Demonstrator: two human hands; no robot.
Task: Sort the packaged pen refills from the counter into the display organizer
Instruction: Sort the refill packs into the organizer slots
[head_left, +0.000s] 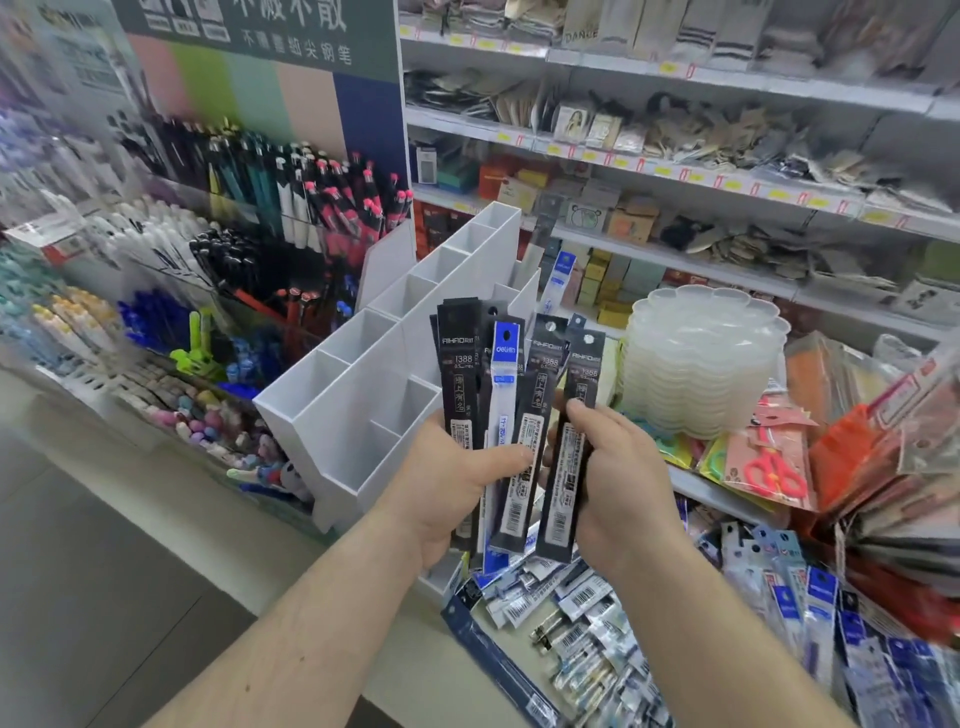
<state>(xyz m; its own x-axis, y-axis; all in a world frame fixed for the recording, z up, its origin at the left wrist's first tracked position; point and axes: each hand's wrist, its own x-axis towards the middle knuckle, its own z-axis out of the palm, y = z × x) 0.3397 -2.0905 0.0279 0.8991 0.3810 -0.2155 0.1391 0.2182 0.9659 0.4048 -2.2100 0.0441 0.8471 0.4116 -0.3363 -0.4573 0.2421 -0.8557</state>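
My left hand (447, 488) grips a fan of several refill packs, black ones (460, 374) and one blue and white pack (503, 395), upright in front of me. My right hand (618, 478) pinches the rightmost black refill pack (569, 462) of the fan. The white display organizer (374, 374) with several open compartments stands just behind and left of the packs. One blue refill pack (558, 278) stands in a far compartment. A heap of loose refill packs (597, 613) lies on the counter below my hands.
A stack of clear plastic palettes (701, 364) sits right of the organizer. Packaged scissors (769, 473) and hanging packets (893, 457) crowd the right. Pen display racks (234, 249) fill the left. Stocked shelves (675, 171) run behind. The floor (104, 545) is at lower left.
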